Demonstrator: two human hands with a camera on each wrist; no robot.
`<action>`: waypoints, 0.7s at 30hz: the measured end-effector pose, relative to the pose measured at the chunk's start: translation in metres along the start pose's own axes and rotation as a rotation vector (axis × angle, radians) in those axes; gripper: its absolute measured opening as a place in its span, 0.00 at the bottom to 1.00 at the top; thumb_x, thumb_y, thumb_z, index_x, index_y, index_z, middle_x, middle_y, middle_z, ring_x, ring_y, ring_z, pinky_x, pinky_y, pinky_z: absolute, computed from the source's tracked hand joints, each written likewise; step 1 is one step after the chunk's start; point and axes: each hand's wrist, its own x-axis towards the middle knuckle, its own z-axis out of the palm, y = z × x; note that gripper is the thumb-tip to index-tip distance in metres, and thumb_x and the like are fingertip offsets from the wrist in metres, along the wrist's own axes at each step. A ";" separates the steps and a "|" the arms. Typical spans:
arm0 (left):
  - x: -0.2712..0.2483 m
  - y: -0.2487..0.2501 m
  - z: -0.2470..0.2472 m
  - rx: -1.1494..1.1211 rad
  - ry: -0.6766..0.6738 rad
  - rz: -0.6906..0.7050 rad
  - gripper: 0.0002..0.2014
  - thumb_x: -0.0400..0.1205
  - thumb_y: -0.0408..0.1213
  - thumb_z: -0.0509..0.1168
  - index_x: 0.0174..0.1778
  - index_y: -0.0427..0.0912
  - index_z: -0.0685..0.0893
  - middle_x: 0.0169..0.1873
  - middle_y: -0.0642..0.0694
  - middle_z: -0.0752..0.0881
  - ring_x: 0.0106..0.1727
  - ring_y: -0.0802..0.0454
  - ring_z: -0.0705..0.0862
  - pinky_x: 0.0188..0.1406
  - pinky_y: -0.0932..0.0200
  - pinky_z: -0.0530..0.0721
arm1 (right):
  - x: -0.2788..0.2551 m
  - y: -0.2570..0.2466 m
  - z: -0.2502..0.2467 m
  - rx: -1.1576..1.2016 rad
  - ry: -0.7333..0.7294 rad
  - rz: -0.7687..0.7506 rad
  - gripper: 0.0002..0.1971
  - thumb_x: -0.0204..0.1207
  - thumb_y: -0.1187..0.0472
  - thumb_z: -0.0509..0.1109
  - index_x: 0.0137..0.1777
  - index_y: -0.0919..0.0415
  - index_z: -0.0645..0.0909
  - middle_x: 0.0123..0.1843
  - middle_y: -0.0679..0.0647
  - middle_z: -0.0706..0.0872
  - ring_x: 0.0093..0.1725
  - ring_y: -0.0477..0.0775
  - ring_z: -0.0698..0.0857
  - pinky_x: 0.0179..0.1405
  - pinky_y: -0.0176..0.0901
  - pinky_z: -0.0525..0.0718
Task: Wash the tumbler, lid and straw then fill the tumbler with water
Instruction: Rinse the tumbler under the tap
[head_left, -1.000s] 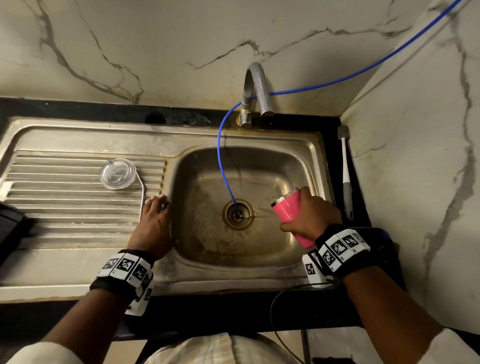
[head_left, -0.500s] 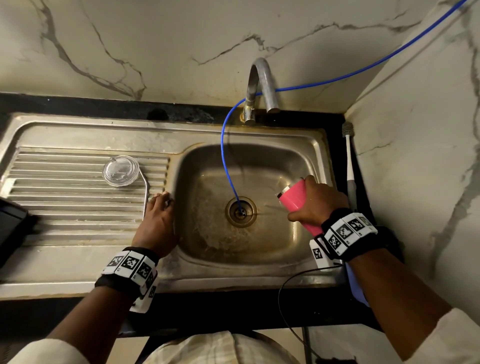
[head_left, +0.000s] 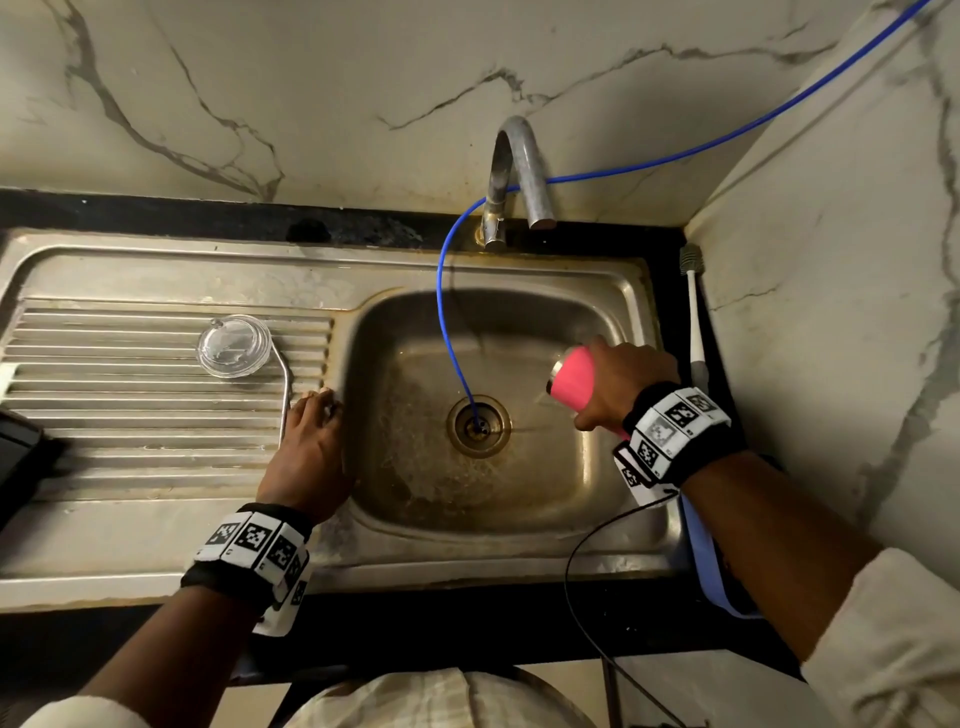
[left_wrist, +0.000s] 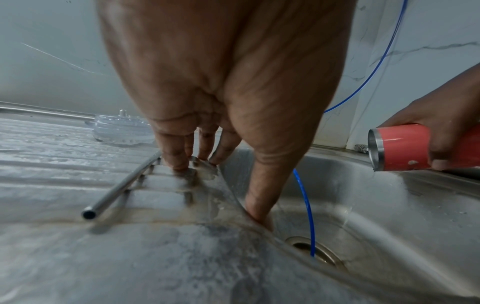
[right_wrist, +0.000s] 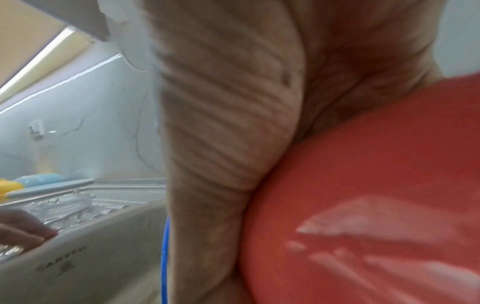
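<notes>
Over the sink basin (head_left: 613, 525), pink tumbler (head_left: 571, 383) sideways within right hand's (head_left: 618, 382) curled fingers (left_wrist: 439, 151)

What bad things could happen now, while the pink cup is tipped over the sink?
The right hand holds the wet pink tumbler sideways over the basin, so it might slip and clang down.

The metal straw lies loose on the ribbed drainboard right beside the left hand; a nudge could roll it.

The blue tube hangs into the drain, where the tumbler could snag it.
</notes>
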 end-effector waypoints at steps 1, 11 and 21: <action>0.000 0.000 0.000 0.001 0.003 -0.001 0.46 0.53 0.27 0.89 0.68 0.28 0.80 0.65 0.22 0.80 0.64 0.16 0.78 0.63 0.21 0.83 | 0.002 -0.002 -0.002 -0.022 0.000 -0.006 0.55 0.53 0.34 0.88 0.78 0.50 0.65 0.60 0.56 0.88 0.57 0.65 0.90 0.53 0.55 0.87; 0.004 0.008 -0.008 0.036 -0.008 -0.025 0.48 0.53 0.30 0.90 0.71 0.31 0.80 0.66 0.25 0.80 0.66 0.20 0.78 0.63 0.25 0.86 | 0.010 -0.008 -0.014 0.087 0.049 -0.051 0.49 0.55 0.37 0.89 0.73 0.50 0.69 0.63 0.56 0.86 0.60 0.65 0.88 0.52 0.52 0.82; 0.151 0.100 -0.046 -0.142 0.136 0.050 0.24 0.84 0.47 0.74 0.74 0.42 0.82 0.68 0.40 0.83 0.63 0.41 0.85 0.62 0.44 0.86 | -0.007 -0.001 0.005 0.718 0.360 -0.020 0.53 0.49 0.38 0.92 0.74 0.47 0.72 0.64 0.49 0.89 0.59 0.57 0.90 0.55 0.50 0.88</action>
